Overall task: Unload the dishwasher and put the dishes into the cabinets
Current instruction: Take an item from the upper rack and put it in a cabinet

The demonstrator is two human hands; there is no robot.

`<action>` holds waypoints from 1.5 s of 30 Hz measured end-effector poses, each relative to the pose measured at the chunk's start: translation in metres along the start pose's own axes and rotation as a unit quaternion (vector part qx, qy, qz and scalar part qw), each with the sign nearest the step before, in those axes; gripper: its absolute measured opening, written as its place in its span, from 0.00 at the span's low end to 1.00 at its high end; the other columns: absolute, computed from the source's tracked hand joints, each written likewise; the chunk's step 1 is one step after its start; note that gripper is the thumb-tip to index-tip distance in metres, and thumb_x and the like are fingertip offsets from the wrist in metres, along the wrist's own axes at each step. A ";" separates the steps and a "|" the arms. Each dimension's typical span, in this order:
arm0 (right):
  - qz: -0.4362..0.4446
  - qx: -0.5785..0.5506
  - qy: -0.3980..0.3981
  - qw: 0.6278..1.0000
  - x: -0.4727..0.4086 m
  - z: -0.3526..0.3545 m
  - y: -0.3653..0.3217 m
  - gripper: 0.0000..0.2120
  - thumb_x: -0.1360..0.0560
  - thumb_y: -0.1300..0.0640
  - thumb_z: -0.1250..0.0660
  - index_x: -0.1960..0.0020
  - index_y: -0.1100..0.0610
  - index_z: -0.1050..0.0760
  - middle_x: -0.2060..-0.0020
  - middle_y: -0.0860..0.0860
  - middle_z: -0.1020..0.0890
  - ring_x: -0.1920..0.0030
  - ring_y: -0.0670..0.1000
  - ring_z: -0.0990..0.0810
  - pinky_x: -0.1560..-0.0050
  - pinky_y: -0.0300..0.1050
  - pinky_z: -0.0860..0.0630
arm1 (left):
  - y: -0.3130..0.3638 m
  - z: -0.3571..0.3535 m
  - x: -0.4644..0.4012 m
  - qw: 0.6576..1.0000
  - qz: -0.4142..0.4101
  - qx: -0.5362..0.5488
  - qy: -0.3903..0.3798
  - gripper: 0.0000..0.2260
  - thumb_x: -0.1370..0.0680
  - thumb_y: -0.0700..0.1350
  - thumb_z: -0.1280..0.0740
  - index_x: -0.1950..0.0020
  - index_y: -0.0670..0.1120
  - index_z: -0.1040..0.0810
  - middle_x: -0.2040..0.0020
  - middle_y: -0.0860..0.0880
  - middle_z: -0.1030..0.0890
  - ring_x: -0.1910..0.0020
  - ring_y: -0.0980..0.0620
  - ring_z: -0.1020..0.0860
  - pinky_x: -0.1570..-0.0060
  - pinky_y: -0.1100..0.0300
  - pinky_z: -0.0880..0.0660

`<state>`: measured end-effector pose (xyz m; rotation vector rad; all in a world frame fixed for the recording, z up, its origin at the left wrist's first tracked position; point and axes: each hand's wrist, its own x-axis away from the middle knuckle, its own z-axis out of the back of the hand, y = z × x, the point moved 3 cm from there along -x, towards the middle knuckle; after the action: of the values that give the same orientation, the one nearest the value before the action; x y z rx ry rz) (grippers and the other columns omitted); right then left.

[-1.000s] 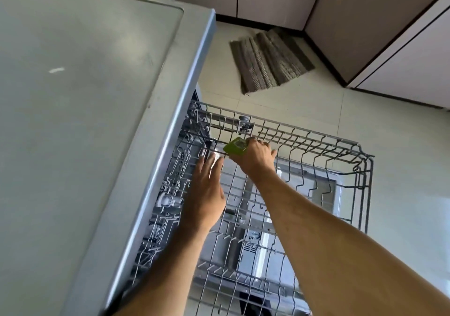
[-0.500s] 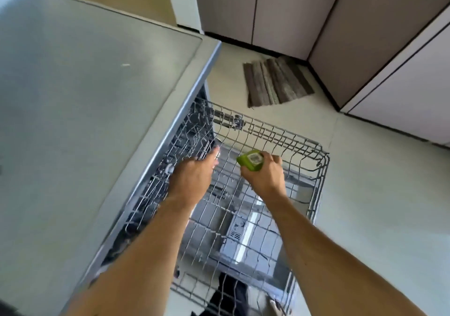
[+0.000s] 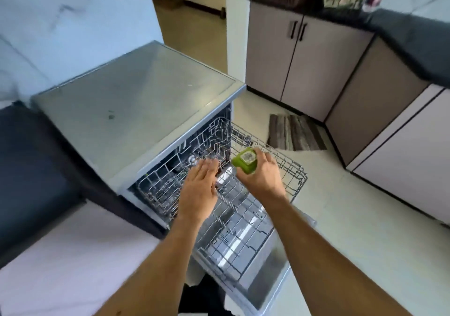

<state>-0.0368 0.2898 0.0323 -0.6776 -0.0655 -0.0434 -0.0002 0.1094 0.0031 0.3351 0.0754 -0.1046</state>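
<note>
A green cup (image 3: 245, 160) is held in the right hand (image 3: 261, 177) above the rack (image 3: 289, 181); the left hand (image 3: 198, 189) is spread flat, empty. The cup should be lifted clear of the wires before being carried to 1 cabinet (image 3: 292, 55).

Rack (image 3: 289, 184) before dishwasher (image 3: 136, 96); mat (image 3: 295, 133) behind

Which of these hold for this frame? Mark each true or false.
1. The right hand holds a green cup. True.
2. The left hand grips a plate. False: its fingers lie straight over the rack, holding nothing.
3. The rack is pulled out of the dishwasher. True.
4. The cabinet doors are open. False: they are closed.
5. A mat lies on the floor. True.
</note>
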 end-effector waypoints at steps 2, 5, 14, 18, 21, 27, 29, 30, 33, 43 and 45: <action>0.017 0.005 0.010 1.000 0.015 0.009 -0.013 0.36 0.27 0.39 0.32 0.26 0.53 0.39 0.43 0.52 0.27 0.47 0.50 0.25 0.48 0.46 0.21 | -0.004 0.013 0.018 0.999 0.014 -0.048 0.001 0.27 0.16 0.57 0.53 0.21 0.52 0.59 0.20 0.48 0.56 0.21 0.49 0.59 0.22 0.50 0.55; 0.052 0.011 0.009 0.999 0.041 0.016 -0.039 0.34 0.27 0.39 0.33 0.27 0.53 0.39 0.43 0.52 0.27 0.48 0.50 0.27 0.51 0.44 0.24 | -0.015 0.050 0.049 0.995 0.057 -0.077 0.040 0.31 0.18 0.63 0.60 0.20 0.48 0.60 0.20 0.47 0.59 0.22 0.49 0.63 0.23 0.51 0.60; 0.200 0.019 -0.016 0.979 0.085 0.012 -0.151 0.34 0.26 0.33 0.37 0.30 0.54 0.36 0.44 0.55 0.24 0.47 0.54 0.22 0.45 0.53 0.20 | -0.074 0.150 0.147 0.976 0.133 -0.120 0.121 0.38 0.21 0.68 0.63 0.20 0.43 0.54 0.20 0.46 0.51 0.21 0.49 0.56 0.23 0.51 0.54; 0.278 -0.012 -0.008 0.960 0.100 -0.002 -0.216 0.32 0.26 0.37 0.34 0.31 0.56 0.33 0.44 0.56 0.23 0.45 0.56 0.22 0.44 0.54 0.21 | -0.112 0.185 0.188 0.963 0.175 -0.139 0.154 0.37 0.19 0.67 0.60 0.20 0.43 0.50 0.20 0.45 0.48 0.21 0.48 0.52 0.23 0.47 0.47; 0.314 -0.029 -0.020 0.949 0.115 -0.028 -0.265 0.31 0.26 0.39 0.32 0.31 0.58 0.32 0.44 0.57 0.23 0.45 0.58 0.23 0.42 0.55 0.23 | -0.144 0.213 0.222 0.950 0.209 -0.141 0.184 0.35 0.19 0.66 0.58 0.20 0.44 0.51 0.20 0.46 0.49 0.21 0.49 0.53 0.23 0.48 0.48; 0.354 -0.113 -0.040 0.928 0.171 -0.095 -0.368 0.29 0.28 0.42 0.30 0.34 0.58 0.28 0.46 0.57 0.21 0.48 0.58 0.22 0.46 0.49 0.26 | -0.212 0.265 0.318 0.917 0.279 -0.183 0.217 0.35 0.18 0.66 0.55 0.19 0.44 0.52 0.19 0.47 0.51 0.21 0.50 0.55 0.23 0.51 0.51; 0.379 -0.140 -0.062 0.913 0.201 -0.121 -0.403 0.30 0.29 0.40 0.31 0.33 0.56 0.29 0.45 0.55 0.22 0.48 0.55 0.22 0.45 0.51 0.23 | -0.236 0.281 0.359 0.900 0.313 -0.198 0.230 0.35 0.18 0.65 0.55 0.19 0.44 0.52 0.19 0.47 0.51 0.21 0.50 0.56 0.22 0.51 0.52; 0.395 -0.147 -0.073 0.904 0.218 -0.133 -0.421 0.31 0.29 0.39 0.31 0.32 0.55 0.30 0.44 0.54 0.23 0.47 0.54 0.22 0.45 0.51 0.23 | -0.245 0.290 0.380 0.890 0.332 -0.205 0.237 0.35 0.18 0.65 0.55 0.19 0.44 0.53 0.19 0.47 0.51 0.21 0.50 0.56 0.22 0.51 0.52; 0.446 -0.175 -0.099 0.872 0.266 -0.164 -0.468 0.32 0.28 0.41 0.30 0.30 0.55 0.31 0.42 0.52 0.24 0.44 0.53 0.23 0.43 0.48 0.25 | -0.266 0.315 0.433 0.861 0.384 -0.227 0.245 0.35 0.18 0.65 0.56 0.20 0.43 0.54 0.19 0.46 0.53 0.21 0.49 0.56 0.22 0.50 0.52; 0.610 -0.223 -0.192 0.736 0.413 -0.226 -0.585 0.32 0.27 0.43 0.30 0.31 0.60 0.31 0.43 0.56 0.23 0.44 0.56 0.23 0.47 0.42 0.30 | -0.274 0.386 0.558 0.734 0.538 -0.307 0.278 0.34 0.18 0.64 0.58 0.20 0.43 0.55 0.19 0.46 0.53 0.21 0.51 0.58 0.22 0.54 0.58; 0.638 -0.225 -0.205 0.707 0.437 -0.229 -0.597 0.32 0.27 0.43 0.29 0.31 0.62 0.30 0.43 0.58 0.22 0.43 0.57 0.23 0.45 0.45 0.27 | -0.267 0.392 0.575 0.706 0.565 -0.312 0.291 0.34 0.18 0.63 0.57 0.20 0.42 0.54 0.19 0.45 0.53 0.21 0.51 0.58 0.22 0.54 0.58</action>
<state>0.3727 -0.3267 0.2595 -1.0940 0.0011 1.5012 0.5616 -0.3229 0.2336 -0.3316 0.5109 1.2592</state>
